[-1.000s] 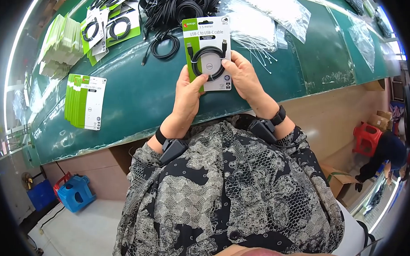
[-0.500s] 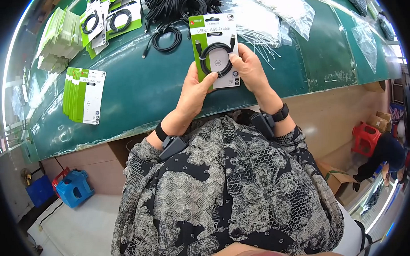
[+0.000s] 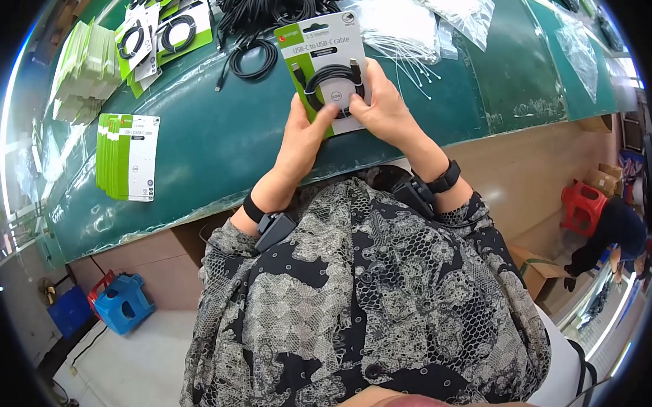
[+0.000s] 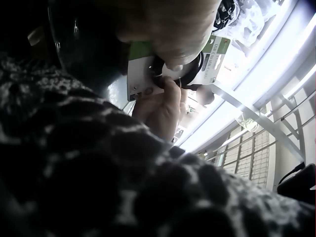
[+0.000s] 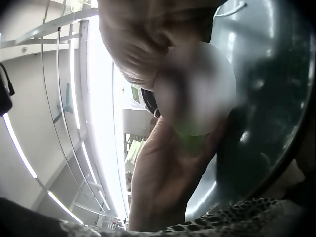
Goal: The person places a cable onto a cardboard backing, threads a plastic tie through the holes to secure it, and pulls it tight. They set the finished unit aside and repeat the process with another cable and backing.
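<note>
Head | left hand (image 3: 300,143), right hand (image 3: 389,114): fingers pinching cable card (image 3: 336,97) | near table edge (image 3: 475,142), apart from card stack (image 3: 127,157)

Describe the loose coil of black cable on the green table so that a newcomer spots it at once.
On the green table, find the big heap of black cables at the far side. Just on the near side of it lies one small round coil. Unlike the coils on the cards to its left and on the held card, it has no card behind it.
</note>
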`<state>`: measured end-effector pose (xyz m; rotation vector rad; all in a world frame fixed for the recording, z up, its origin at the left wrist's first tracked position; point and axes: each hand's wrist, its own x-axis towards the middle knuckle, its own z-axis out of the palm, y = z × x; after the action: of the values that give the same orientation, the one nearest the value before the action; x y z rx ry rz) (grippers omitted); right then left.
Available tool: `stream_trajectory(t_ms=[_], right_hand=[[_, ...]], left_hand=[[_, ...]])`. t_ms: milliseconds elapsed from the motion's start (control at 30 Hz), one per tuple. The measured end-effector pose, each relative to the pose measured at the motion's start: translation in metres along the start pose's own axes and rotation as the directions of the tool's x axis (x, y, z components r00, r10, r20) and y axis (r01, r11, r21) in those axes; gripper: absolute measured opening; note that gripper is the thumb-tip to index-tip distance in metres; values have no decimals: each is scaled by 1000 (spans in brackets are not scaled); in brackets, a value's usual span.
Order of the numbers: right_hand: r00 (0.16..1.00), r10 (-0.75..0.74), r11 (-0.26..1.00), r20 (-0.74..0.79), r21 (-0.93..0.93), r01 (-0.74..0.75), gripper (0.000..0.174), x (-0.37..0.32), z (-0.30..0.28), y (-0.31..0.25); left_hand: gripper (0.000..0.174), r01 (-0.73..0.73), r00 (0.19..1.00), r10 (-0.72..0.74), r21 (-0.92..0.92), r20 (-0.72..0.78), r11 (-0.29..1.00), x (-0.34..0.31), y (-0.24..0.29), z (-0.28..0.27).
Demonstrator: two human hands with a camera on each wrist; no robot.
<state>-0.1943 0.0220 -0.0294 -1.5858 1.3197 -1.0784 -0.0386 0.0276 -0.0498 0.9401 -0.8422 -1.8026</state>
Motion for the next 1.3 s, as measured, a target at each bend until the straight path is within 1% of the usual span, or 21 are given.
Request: stream_trajectory(t_ms=[33,67,133,167,300,333,400,467,567,700,800,833,867,933,967,1000,1067,1133,1233,1267,1300], right_hand=[[1000,0,1000,2,3,0,45,1,0,0],[999,-22,1000,41,17,22,45,2,-2,1],[991,-72,997,112,41,68,46,6,-5,3],[991,-75,997,111,40,71,46,7,-5,6],[985,-120,992,122,63,113,52,7,1,19],[991,-112,993,74,45,109,55,7,1,17],[994,-105,994,-22,10,105,60,8,1,11],[995,-95,995,-11,34,95,63,6,1,7],[998,-61,995,6,79,61,69,3,2,5],[998,-31,989,57,148,23,74,2,5,10],[981,-195,981,-20,21,195,71,-1,9,18],[981,-193,981,-19,23,193,71,-3,8,15],[961,-244,965,-127,-126,228,70,-6,4,8],[866,-397,873,-303,-417,254,66,-5,-2,-7],[864,-406,870,-298,-414,266,66,-7,1,-10],[875,-456,815,-165,-473,335,65,-11,6,-12],[859,-501,683,108,-560,469,63,-17,13,-14],[856,-502,675,124,-563,477,62,-14,14,-15],[859,-487,681,157,-548,486,62,-17,19,-15],[852,-495,695,168,-511,505,61,-14,17,-15],[848,-498,712,180,-474,519,61,-13,15,-15]], left_hand=[[40,28,1000,-27,68,-14,997,-2,3,1],[40,31,999,-30,71,-15,997,-4,6,2],[41,69,998,-69,-15,-11,998,-7,12,4],[41,85,996,-85,-61,-9,995,-8,13,6],[40,82,995,-86,-79,-51,994,-7,6,7],[40,83,995,-87,-78,-53,993,-7,5,8],[36,58,998,-60,-108,-18,993,-5,4,10],[34,42,999,-42,-120,2,992,1,2,8],[28,-85,996,83,-61,-44,994,10,-9,-6],[25,-129,988,129,12,-88,992,11,-10,-5],[24,-180,981,180,6,-77,984,11,-10,-4],[24,-206,976,206,1,-73,979,10,-11,-4],[24,-209,975,208,0,-76,978,9,-10,-4],[23,-199,977,192,-76,-96,977,12,-4,-4],[22,-195,977,183,-112,-106,974,12,-1,-5],[22,-201,976,190,-108,-107,974,11,-1,-5],[21,-168,982,152,-153,-114,974,8,-6,-3],[21,-159,983,139,-184,-119,970,10,-7,-1],[22,-104,994,100,-110,-44,988,8,-8,-8],[22,-103,994,98,-113,-46,988,11,-6,-11],[24,-86,996,84,-55,-39,995,13,-4,-13]])
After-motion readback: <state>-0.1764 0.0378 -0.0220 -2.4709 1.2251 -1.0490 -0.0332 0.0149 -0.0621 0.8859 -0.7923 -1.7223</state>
